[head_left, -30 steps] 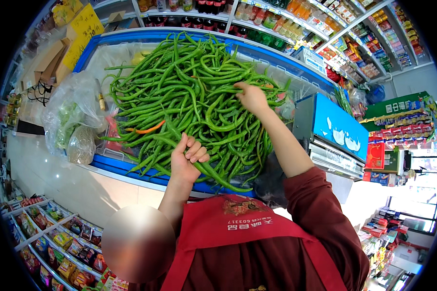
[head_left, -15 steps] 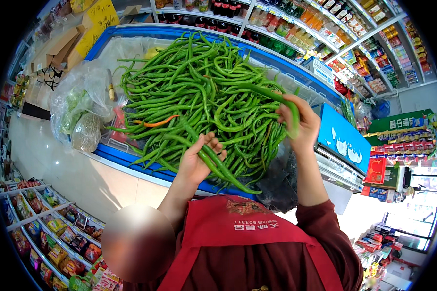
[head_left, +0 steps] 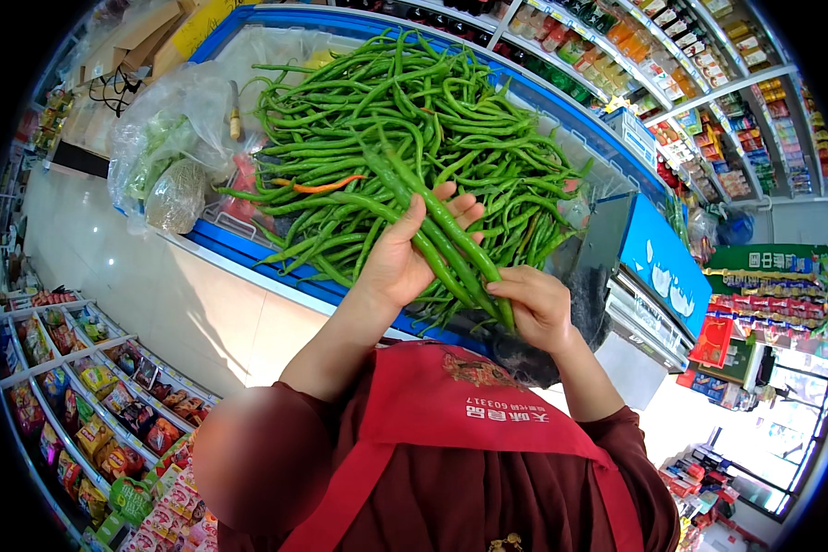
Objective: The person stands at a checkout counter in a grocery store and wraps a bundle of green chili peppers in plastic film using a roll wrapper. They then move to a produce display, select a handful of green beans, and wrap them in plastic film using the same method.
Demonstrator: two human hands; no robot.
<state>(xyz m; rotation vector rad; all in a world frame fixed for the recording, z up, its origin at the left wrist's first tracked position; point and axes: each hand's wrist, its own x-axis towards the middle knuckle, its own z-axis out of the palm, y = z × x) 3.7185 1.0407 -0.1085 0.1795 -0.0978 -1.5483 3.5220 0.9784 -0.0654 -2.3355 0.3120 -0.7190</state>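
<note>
Nearest the viewer, a red apron [head_left: 488, 396] over maroon sleeves frames the two hands. The left hand [head_left: 409, 248] lies palm up, its grip loosely grasping a small bunch of long green peppers [head_left: 452, 230] between the thumb and partly spread fingers. The right hand [head_left: 535, 302] has its grip pinched about the lower ends of this bunch, apparently on one pepper at least; exactly how many it takes cannot be told. The bunch slants over the near side of the heap, its upper tips blurred.

Behind the hands, the heap of loose peppers [head_left: 414, 120] spreads across a blue-rimmed chest [head_left: 219, 41], with one orange-red pepper [head_left: 317, 188] among the green. As far as can be judged, the gathering is at an early stage: a few peppers lie roughly aligned in the hands, while the great bulk is loose and lies in many directions.

To the left of the heap rests a clear plastic bag [head_left: 193, 106] with leafy greens [head_left: 161, 152] inside. Farthest off, beyond the chest, stand shelves of bottles [head_left: 584, 48].
</note>
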